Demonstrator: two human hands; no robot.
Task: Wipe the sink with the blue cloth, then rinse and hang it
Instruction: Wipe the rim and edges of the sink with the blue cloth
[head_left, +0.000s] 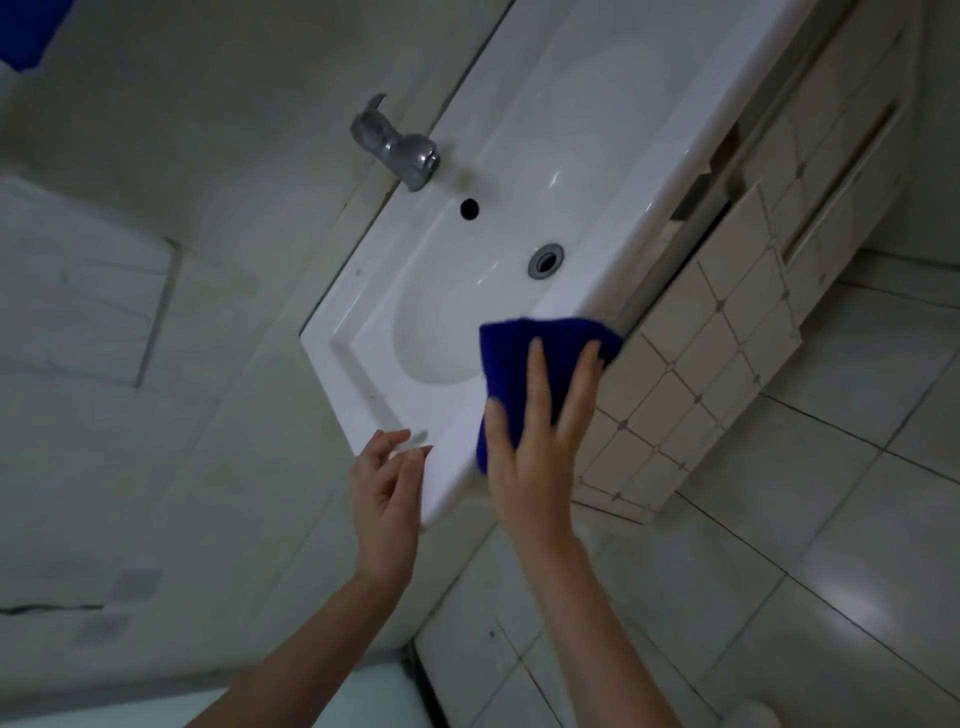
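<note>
Step in hand, by my read: wiping; rinse and hang not yet done.

L to R: left hand (387, 499) rests fingertips on the near corner of the sink (519, 171) rim, loosely curled, grasping nothing. Right hand (535, 457) lies flat, fingers spread, pressing the blue cloth (524, 353) onto the front rim, cloth under fingers and palm, draped over the edge.

Next move prob. calls for sweeping into the basin toward the drain (545, 260); tap (397, 143) sits beyond, untouched.

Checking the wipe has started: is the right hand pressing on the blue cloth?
Touching. The head view shows the right hand spread flat on the blue cloth at the sink rim.
</note>
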